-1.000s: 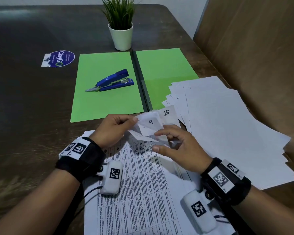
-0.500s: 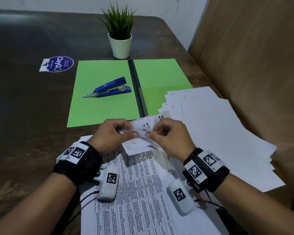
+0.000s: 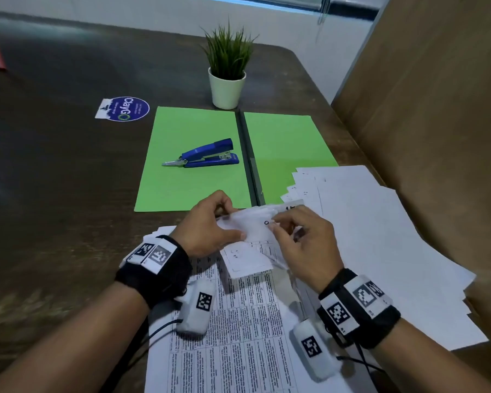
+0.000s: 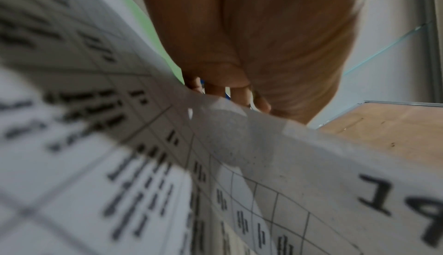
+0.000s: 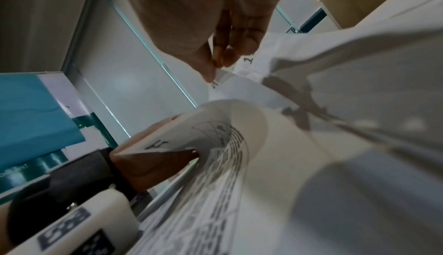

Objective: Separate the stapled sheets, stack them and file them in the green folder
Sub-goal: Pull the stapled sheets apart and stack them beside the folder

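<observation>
**Peeling sheets at the stapled corner**

Pinching from the left, left hand grips the stapled sheets; right hand fingers pinch the same corner from the right. Green folder lies open, far side.

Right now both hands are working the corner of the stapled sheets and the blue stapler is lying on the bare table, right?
Not quite. The head view shows the blue stapler lying on the open green folder, not the bare table. Both hands, left and right, do pinch the stapled sheets.

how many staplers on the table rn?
1. The blue stapler lies on the left flap of the open green folder, beyond both hands. Papers could hide another.
</observation>
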`<action>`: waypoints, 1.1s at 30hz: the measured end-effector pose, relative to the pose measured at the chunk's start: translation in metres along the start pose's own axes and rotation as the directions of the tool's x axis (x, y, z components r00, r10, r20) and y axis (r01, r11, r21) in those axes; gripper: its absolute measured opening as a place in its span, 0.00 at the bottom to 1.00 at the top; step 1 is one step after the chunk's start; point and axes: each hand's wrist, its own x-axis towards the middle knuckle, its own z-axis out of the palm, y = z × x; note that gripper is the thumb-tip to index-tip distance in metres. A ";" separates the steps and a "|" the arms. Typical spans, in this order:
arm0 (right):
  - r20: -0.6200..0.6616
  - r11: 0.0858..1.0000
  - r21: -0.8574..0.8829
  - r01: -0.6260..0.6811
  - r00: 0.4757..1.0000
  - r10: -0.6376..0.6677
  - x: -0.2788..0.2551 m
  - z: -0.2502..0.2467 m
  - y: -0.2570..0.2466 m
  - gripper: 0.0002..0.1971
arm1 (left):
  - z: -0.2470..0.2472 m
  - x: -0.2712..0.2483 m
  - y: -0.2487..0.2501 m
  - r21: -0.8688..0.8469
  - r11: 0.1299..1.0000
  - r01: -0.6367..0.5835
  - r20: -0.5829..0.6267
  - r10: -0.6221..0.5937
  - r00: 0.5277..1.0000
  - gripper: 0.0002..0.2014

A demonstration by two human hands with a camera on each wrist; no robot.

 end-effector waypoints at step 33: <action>0.356 0.904 -0.258 -0.340 0.837 0.416 -0.027 -0.063 0.009 0.23 | -0.009 0.000 0.006 0.080 0.987 0.140 0.065 -0.146 0.987 0.07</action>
